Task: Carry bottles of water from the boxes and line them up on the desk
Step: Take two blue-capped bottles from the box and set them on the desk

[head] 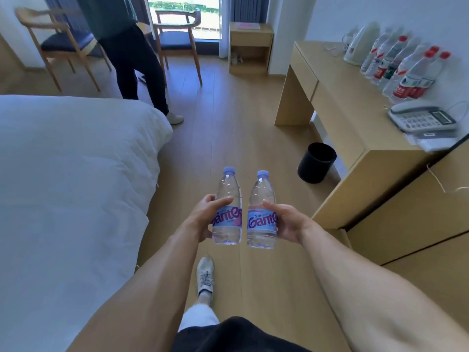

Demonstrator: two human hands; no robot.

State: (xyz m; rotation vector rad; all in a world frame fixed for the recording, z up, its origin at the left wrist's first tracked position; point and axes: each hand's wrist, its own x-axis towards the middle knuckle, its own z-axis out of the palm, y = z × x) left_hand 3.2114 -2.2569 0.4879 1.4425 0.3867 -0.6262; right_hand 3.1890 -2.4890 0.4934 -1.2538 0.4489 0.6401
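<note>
While we stand on the pale wooden floor [236, 128] between the bed [71, 174] and the desk [355, 115], we hold two water bottles upright and side by side, close but apart. Our left hand [203, 219] curls round the left bottle [227, 207], thumb across its front; our right hand [289, 222] wraps the right bottle [262, 212] in the same way. Both bottles are clear ribbed plastic, narrowing to pale lilac caps, with light blue labels bearing pink lettering around the middle. On the desk, a smooth light wood top with a flat drawer front, a row of bottles [401, 69] already stands along the wall, clear with red caps and red or green labels. A cream kettle [360, 44] sits at the far end of that row, and a grey telephone [421, 119] lies at the near end. A round black bin [316, 162] stands on the floor beside the desk. The bed is covered in soft, rumpled white bedding.
</note>
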